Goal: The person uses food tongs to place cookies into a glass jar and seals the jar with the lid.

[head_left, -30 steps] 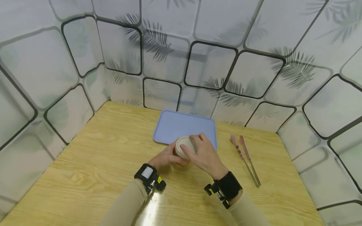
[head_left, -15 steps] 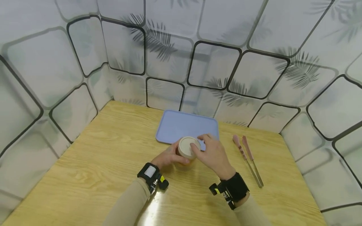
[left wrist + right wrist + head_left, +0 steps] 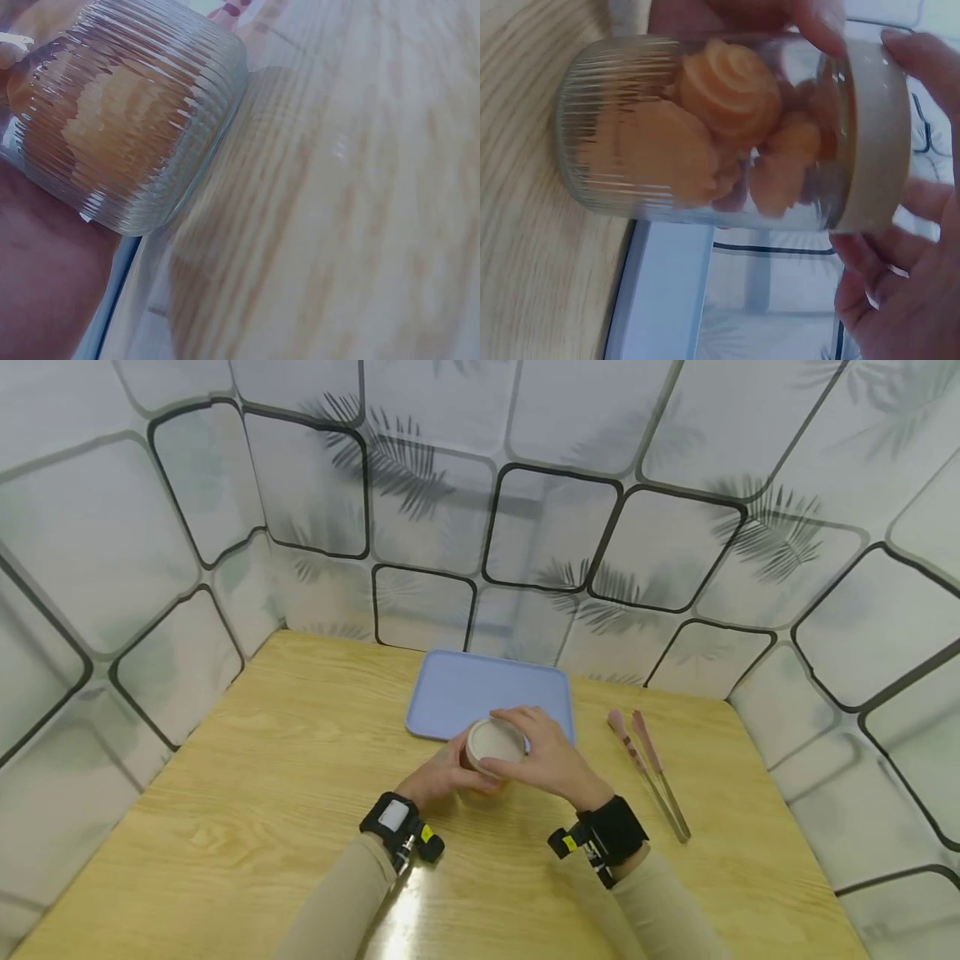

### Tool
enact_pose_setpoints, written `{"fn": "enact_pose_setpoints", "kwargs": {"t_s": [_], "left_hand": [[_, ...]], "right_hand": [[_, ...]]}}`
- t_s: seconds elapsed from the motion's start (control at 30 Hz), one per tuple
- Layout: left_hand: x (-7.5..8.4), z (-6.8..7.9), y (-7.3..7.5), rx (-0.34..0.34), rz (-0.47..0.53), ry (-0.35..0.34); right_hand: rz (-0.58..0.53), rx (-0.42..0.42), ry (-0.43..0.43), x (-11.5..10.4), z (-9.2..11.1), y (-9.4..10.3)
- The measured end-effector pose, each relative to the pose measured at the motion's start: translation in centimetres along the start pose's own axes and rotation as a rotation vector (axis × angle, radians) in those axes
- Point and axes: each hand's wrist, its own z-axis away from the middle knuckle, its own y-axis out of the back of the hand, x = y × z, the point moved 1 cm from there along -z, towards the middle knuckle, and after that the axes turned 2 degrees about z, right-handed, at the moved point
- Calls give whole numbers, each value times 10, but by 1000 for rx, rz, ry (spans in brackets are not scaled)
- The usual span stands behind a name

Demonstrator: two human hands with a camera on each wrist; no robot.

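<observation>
My left hand (image 3: 441, 777) grips a ribbed clear glass jar (image 3: 214, 82), its fingers wrapped round the side. Swirled golden butter cookies (image 3: 731, 86) show through the glass in the right wrist view. A round beige lid (image 3: 493, 745) sits on top of the jar. My right hand (image 3: 553, 760) holds this lid by its rim, thumb at the near side and fingers round the far side. In the head view the hands hide most of the jar's body. The jar's base is close over the wooden table.
Behind the jar lies a blue rectangular tray (image 3: 480, 689), near the back wall. Tongs with pink handles (image 3: 651, 777) lie on the table (image 3: 300, 760) to the right. Patterned fabric walls (image 3: 427, 527) enclose the table at the back and sides.
The right hand's fingers loosened and drew slightly off the lid half a second ago; now they are back round its rim. The left hand keeps its grip on the jar.
</observation>
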Motion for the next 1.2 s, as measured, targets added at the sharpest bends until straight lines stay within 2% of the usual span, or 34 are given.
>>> {"fn": "enact_pose_setpoints", "kwargs": {"t_s": [0.2, 0.3, 0.37, 0.47, 0.63, 0.77, 0.83, 0.97, 1.2], "left_hand": [[3, 2, -2, 1, 18, -3], [4, 2, 0, 1, 18, -2], [3, 3, 2, -8, 13, 2], [1, 4, 5, -28, 4, 5], [-1, 4, 7, -37, 10, -1], [-3, -4, 2, -51, 14, -42], [-3, -8, -2, -58, 13, -56], [-4, -13, -6, -72, 8, -52], [4, -2, 2, -49, -42, 14]], "right_hand": [[116, 134, -172, -17, 2, -14], [116, 147, -236, -25, 1, -17], [130, 134, -247, -27, 0, -18], [139, 82, -181, -22, -2, -13], [2, -85, 28, -5, -3, 8], [-54, -179, 119, 3, -1, 25], [-43, -190, 146, 4, 1, 29], [2, -163, 135, 4, 4, 31], [66, -75, 81, -3, 3, 13]]}}
